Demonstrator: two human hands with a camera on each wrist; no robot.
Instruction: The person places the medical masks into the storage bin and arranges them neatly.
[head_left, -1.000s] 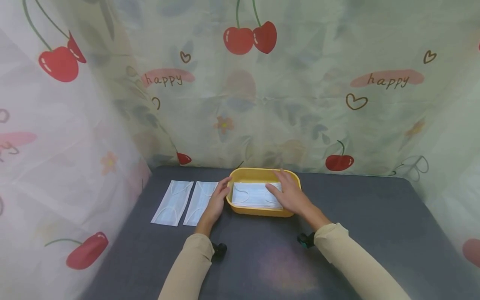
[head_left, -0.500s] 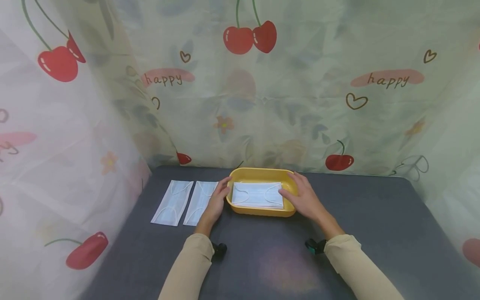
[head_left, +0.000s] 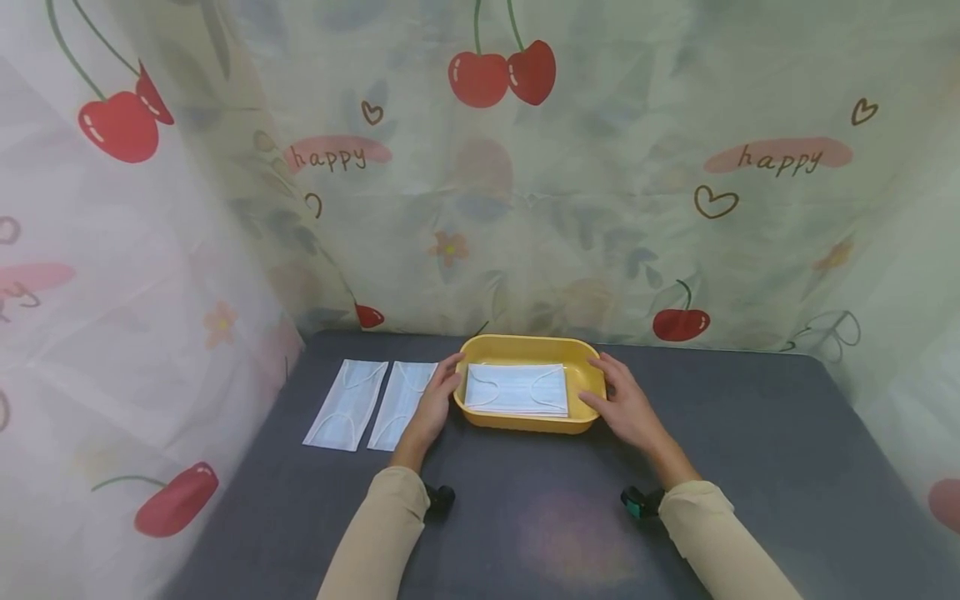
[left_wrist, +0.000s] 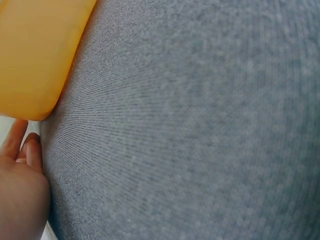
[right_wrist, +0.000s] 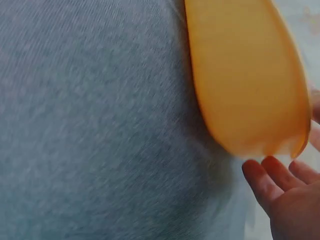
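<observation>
A yellow plastic basket (head_left: 525,423) stands near the back of the table. Inside it, towards the left, lies a stack of light blue face masks (head_left: 517,390) with white ear loops. My left hand (head_left: 431,404) rests against the basket's left end, its fingers extended along the wall. At the right end is my right hand (head_left: 626,404), its fingers spread close around the corner; in the right wrist view the fingertips (right_wrist: 255,167) meet or nearly meet the end wall. Two more face masks, an outer one (head_left: 347,406) and an inner one (head_left: 397,408), lie flat left of my left hand, which partly covers the inner one.
A dark grey cloth (head_left: 525,500) covers the table. Behind and at both sides hangs a pale curtain (head_left: 600,167) printed with cherries and hearts, close behind the basket.
My right hand has moved right, from over the masks in the basket to the basket's right end. The left hand stays at the left end, and the masks lie as before.
</observation>
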